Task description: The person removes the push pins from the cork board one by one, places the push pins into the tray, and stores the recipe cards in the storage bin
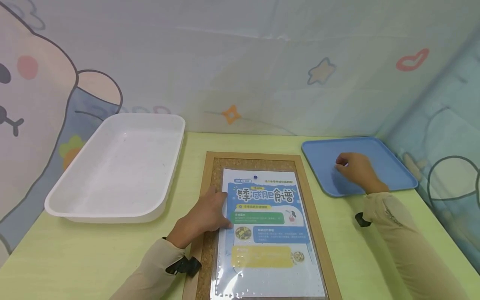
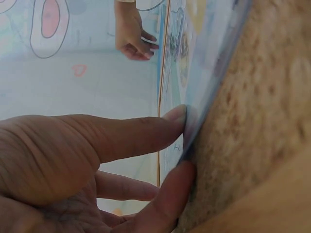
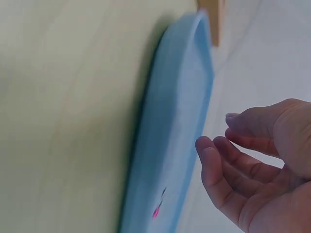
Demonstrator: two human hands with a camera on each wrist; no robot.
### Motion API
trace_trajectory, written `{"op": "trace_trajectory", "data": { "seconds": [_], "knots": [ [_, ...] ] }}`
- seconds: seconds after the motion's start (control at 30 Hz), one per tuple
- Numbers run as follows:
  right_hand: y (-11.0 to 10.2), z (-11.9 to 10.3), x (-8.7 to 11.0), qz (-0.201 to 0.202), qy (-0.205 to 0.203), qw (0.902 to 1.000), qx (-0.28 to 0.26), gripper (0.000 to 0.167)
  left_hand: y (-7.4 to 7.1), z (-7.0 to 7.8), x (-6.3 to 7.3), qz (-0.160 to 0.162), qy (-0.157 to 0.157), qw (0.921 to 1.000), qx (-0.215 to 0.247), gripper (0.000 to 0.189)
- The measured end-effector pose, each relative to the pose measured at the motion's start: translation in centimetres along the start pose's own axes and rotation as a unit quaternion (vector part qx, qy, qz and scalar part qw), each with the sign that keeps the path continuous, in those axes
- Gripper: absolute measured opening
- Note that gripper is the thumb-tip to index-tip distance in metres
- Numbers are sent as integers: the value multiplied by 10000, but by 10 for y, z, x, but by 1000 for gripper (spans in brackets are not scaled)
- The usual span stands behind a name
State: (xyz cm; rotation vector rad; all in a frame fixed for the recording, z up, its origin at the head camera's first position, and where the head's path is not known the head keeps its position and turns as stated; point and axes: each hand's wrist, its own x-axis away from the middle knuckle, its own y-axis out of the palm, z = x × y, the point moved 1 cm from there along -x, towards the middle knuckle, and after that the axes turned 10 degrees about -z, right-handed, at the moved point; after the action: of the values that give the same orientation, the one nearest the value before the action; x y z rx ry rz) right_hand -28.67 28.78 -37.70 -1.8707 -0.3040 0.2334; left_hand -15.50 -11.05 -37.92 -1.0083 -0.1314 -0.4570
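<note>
A printed sheet in a clear plastic sleeve (image 1: 268, 258) lies over a cork board (image 1: 217, 166) with a wooden frame (image 1: 255, 156). A dark blue push pin (image 1: 255, 177) sits at the sheet's top middle. My left hand (image 1: 205, 212) is at the sheet's left side; the left wrist view shows its thumb and a finger pinching the sleeve's edge against the cork. Over the blue tray (image 1: 390, 168) hovers my right hand (image 1: 356, 168), fingers loosely bent, with nothing between thumb and fingertips. A small pink-headed pin (image 3: 156, 212) lies in that tray.
A deep white tray (image 1: 120, 166) stands on the left of the light green table (image 1: 93, 258). The blue tray is at the back right, beside the board. A printed cloth wall (image 1: 262, 62) closes off the back, and another runs along the right side.
</note>
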Motion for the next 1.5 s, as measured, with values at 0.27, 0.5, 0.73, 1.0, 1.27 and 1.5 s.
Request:
{"op": "trace_trajectory", "data": {
  "seconds": [0.27, 0.5, 0.73, 1.0, 1.27, 1.5],
  "knots": [
    [10, -47, -21, -257, -266, 9985, -395, 21, -2, 0, -1, -16, -31, 10000, 6, 68],
    [25, -88, -35, -580, -397, 9958, -591, 26, -2, 1, -1, -13, -61, 10000, 40, 67],
    [39, -125, -41, -721, -736, 9925, -659, 24, -2, 1, -1, -29, -121, 9999, 60, 69],
    [48, -155, -44, -1071, -1102, 9863, -604, 24, -1, 3, -2, -23, -126, 9999, 30, 70],
    [55, -181, -50, -1691, -1168, 9782, -296, 27, -2, 3, -2, -47, -135, 9999, 14, 70],
    [57, -191, -55, -1910, -1264, 9733, -136, 26, -1, 6, -4, -54, -79, 9999, -48, 70]
  ]
}}
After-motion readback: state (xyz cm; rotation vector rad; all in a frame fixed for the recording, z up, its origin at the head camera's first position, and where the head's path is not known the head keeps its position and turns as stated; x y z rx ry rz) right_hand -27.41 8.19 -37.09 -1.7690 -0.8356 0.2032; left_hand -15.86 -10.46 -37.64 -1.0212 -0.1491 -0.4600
